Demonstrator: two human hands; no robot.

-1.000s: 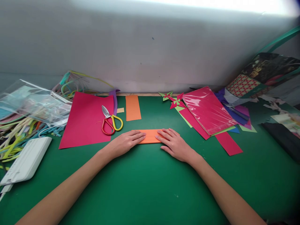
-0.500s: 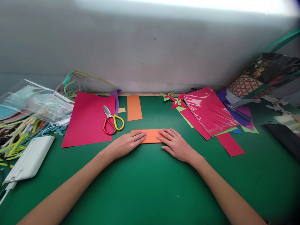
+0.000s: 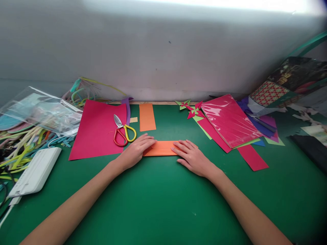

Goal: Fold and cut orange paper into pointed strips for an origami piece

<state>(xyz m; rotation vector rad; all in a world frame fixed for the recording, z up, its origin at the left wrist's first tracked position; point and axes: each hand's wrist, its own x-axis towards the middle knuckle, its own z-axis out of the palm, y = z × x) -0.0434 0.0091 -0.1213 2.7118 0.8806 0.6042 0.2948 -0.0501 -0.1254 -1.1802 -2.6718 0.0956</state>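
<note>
A folded orange paper strip [image 3: 163, 148] lies lengthwise on the green tabletop, with a crease running along it. At its left end is my left hand [image 3: 134, 151], fingers stretched over the upper corner; the thumb is hidden. My right hand [image 3: 192, 157] lies flat on the strip's right part, fingers spread and thumb resting nearer me. Beyond the strip sits another orange paper piece [image 3: 147, 117]. Scissors with one red and one yellow handle [image 3: 122, 132] rest by my left hand, partly on a large red paper sheet [image 3: 95, 131].
Red-and-green folded paper stars [image 3: 195, 111] lie near the wall beside a plastic-wrapped red paper pack [image 3: 230, 120]. A red strip [image 3: 253, 158] sticks out below it. At left are a white power bank [image 3: 35, 172], coloured pipe cleaners [image 3: 15, 149] and clear plastic bags [image 3: 48, 109].
My left hand has slid left and slightly up along the orange strip, uncovering more of its left part. My right hand stays in place on the strip.
</note>
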